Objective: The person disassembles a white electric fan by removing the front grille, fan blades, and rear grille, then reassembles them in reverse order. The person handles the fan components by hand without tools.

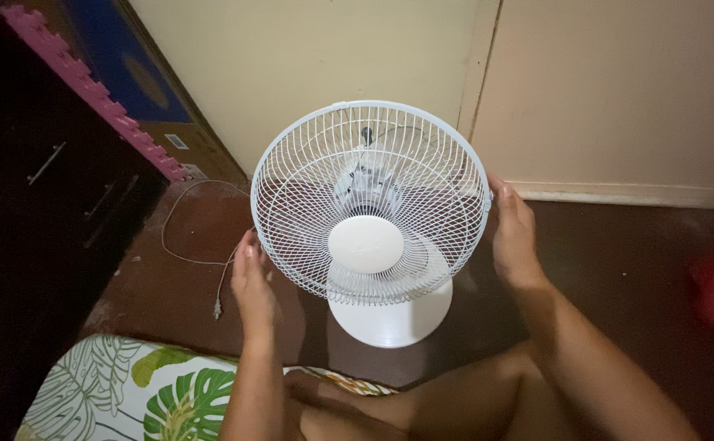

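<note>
The fan (371, 204) stood in the centre of the frame on a dark floor (618, 269), its round wire guard tilted up toward the camera. It sat directly between the two hands, each at about the same closeness. The left hand (252, 282) lay at the lower left of the guard, fingers straight and open, touching or just beside the rim; I could not tell which. The right hand (514, 237) pressed flat against the right edge of the rim, open, not wrapped round it. The fan was white, with a smooth disc at the guard's centre, blades dim behind the wires, and a round base (391, 314) below. Its cord (179, 245) trailed off to the left, ending in a plug on the floor.
</note>
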